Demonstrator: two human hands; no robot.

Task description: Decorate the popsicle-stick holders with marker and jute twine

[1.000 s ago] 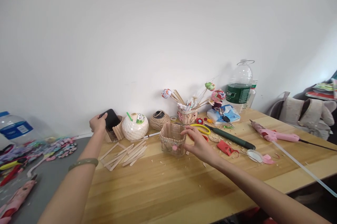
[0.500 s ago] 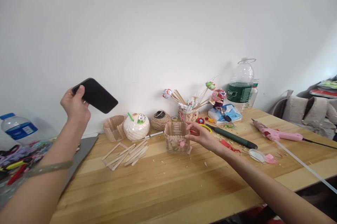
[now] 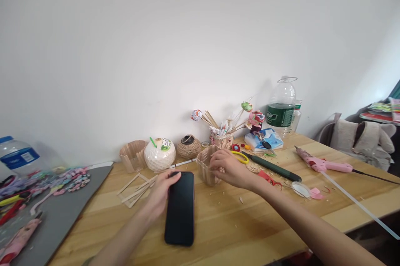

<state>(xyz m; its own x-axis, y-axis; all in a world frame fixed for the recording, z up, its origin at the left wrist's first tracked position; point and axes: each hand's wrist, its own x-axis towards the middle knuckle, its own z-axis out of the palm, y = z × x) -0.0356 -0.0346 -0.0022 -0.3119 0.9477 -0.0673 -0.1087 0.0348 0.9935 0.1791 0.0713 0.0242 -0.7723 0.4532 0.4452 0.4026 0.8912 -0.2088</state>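
Observation:
My left hand [image 3: 162, 193] is closed on the upper left edge of a black phone [image 3: 180, 212], whose dark screen faces up, low over the wooden table [image 3: 231, 232]. My right hand [image 3: 229, 168] is at the right side of a small basket of wooden craft sticks [image 3: 208, 168], with its fingers bent round the rim and partly hidden. Left of the basket, loose flat sticks [image 3: 137, 193] lie partly behind my left hand.
Along the wall stand another stick basket [image 3: 133, 157], a white coconut [image 3: 160, 155], twine [image 3: 189, 147], a flower holder [image 3: 221, 139] and a large bottle [image 3: 281, 112]. A pink glue gun [image 3: 325, 164] and green tool [image 3: 271, 166] lie right. A grey mat [image 3: 75, 207] is left.
My left hand has brought the phone down and right, from in front of the wall to low over the table. The small basket has turned under my right hand, and the view has shifted slightly.

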